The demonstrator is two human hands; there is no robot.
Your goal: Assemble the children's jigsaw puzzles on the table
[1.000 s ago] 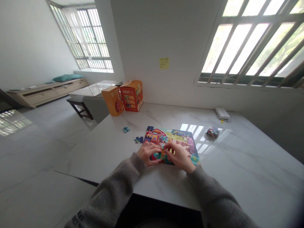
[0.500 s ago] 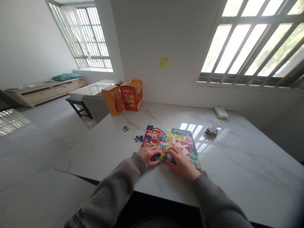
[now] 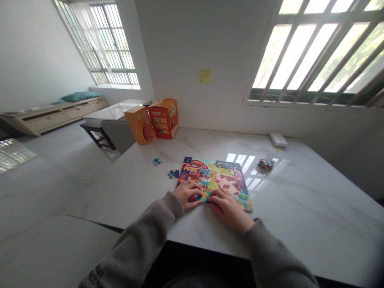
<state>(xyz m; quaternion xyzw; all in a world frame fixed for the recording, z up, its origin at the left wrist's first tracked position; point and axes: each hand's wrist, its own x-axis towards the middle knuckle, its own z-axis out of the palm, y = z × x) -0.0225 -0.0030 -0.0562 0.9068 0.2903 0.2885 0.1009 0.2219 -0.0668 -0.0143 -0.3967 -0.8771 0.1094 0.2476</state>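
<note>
A colourful farm-scene jigsaw puzzle [image 3: 226,182] with a red barn and a spotted cow lies flat on the white marble-patterned table. My left hand [image 3: 188,195] rests on its near left part, fingers bent and apart from the thumb. On the near edge, right of the left hand, lies my right hand [image 3: 226,206], its fingers bent over the pieces and its thumb lower down. Parts of the puzzle under both hands are hidden. One loose dark blue puzzle piece [image 3: 173,174] sits by the puzzle's left edge. Farther left is another blue puzzle piece [image 3: 157,161].
Two orange boxes [image 3: 165,120] stand at the table's back left. A stack of puzzle pieces [image 3: 266,163] is right of the puzzle. Behind it, near the wall, lies a white device with a cable [image 3: 279,140]. A yellow note [image 3: 205,76] sticks to the wall.
My right hand's fingers have drawn slightly back and bent more over the puzzle's near edge. The left hand stays nearly in place. The whole view has shifted a little.
</note>
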